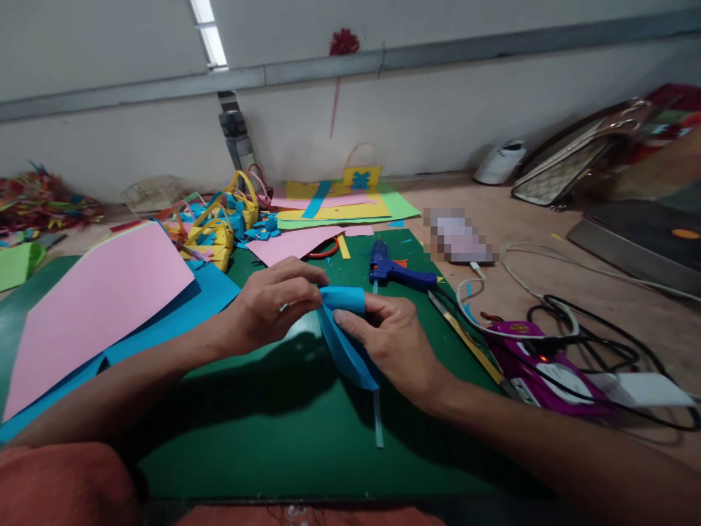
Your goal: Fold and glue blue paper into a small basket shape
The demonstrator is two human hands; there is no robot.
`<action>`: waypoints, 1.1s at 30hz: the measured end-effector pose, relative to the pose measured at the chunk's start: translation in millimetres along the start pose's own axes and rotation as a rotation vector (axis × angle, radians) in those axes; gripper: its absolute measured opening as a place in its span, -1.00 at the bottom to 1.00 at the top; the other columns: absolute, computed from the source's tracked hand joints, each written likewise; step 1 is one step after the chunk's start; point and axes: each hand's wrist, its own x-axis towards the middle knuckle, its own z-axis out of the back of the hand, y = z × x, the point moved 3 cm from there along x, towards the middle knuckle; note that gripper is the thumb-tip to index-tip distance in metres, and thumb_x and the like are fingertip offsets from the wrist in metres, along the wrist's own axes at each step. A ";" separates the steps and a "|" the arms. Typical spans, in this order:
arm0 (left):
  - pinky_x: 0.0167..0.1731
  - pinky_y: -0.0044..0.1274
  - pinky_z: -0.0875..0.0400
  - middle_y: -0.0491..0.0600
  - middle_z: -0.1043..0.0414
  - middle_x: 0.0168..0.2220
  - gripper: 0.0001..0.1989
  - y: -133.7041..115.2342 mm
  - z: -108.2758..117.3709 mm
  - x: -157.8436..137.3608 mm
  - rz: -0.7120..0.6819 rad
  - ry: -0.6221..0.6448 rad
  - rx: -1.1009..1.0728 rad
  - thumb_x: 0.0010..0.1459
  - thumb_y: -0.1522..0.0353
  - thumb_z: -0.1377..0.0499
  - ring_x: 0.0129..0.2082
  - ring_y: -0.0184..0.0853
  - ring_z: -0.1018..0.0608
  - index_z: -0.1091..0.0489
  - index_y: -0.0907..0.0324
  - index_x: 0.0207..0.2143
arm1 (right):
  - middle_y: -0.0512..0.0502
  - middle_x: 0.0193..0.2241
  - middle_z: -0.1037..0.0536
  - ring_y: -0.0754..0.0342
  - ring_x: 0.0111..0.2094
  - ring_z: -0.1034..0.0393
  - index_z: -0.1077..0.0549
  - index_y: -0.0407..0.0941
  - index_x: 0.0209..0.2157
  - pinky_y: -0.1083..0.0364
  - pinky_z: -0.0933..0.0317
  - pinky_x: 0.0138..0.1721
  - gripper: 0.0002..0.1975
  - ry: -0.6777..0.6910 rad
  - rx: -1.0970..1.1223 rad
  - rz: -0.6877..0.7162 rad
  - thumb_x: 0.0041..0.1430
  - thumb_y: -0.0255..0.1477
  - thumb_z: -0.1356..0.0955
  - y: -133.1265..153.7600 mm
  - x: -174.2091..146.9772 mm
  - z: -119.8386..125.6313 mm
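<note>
Between my two hands is a folded piece of blue paper (pixel 350 354), raised over the green cutting mat (pixel 241 438). My right hand (pixel 394 340) grips it from the right, thumb on the near face. At the paper's upper left corner, the bent fingers of my left hand (pixel 279 303) pinch its edge. Just beyond the paper lies a blue glue gun (pixel 399 274). A clear glue stick (pixel 378 424) shows below the paper, its upper part hidden.
Pink sheets (pixel 104 299) over blue ones lie left. Small yellow and blue paper baskets (pixel 213 234) stand behind. Right are a yellow-handled cutter (pixel 471 343), a purple power strip (pixel 548 365) with tangled cables, and a phone (pixel 463 237). Red-handled scissors (pixel 327 252) lie partly under pink paper.
</note>
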 end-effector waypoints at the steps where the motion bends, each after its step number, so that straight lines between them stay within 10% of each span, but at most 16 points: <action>1: -0.28 -0.55 -0.41 0.06 -0.44 -0.24 -0.94 0.9 -0.3 -0.2 0.012 -0.004 -0.018 0.11 0.52 -0.15 -0.24 -0.39 -0.48 -0.31 0.22 -0.37 | 0.08 -0.60 -0.34 0.22 -0.55 -0.14 -0.48 -0.16 -0.50 0.21 -0.11 -0.54 -0.90 0.000 -0.006 -0.003 0.01 -0.45 -0.33 0.2 -0.2 0.0; 26: -0.35 -0.60 -0.37 -0.01 -0.41 -0.36 -0.91 3.2 -1.8 0.1 0.238 -0.029 -0.339 0.05 0.49 -0.22 -0.37 -0.44 -0.46 -0.31 0.24 -0.42 | 0.10 -0.64 -0.31 0.24 -0.61 -0.13 -0.51 -0.13 -0.45 0.22 -0.07 -0.61 -0.85 0.075 0.018 -0.050 0.06 -0.42 -0.31 2.4 -6.2 -2.8; 33: -0.37 -0.63 -0.37 0.02 -0.38 -0.29 -0.97 -0.1 -4.0 0.6 0.107 0.041 -0.260 0.10 0.48 -0.18 -0.34 -0.46 -0.46 -0.36 0.24 -0.39 | 0.11 -0.69 -0.19 0.27 -0.67 -0.03 -0.42 -0.15 -0.53 0.23 0.02 -0.67 -0.77 0.102 0.021 -0.070 0.11 -0.34 -0.27 -0.2 -8.3 -4.0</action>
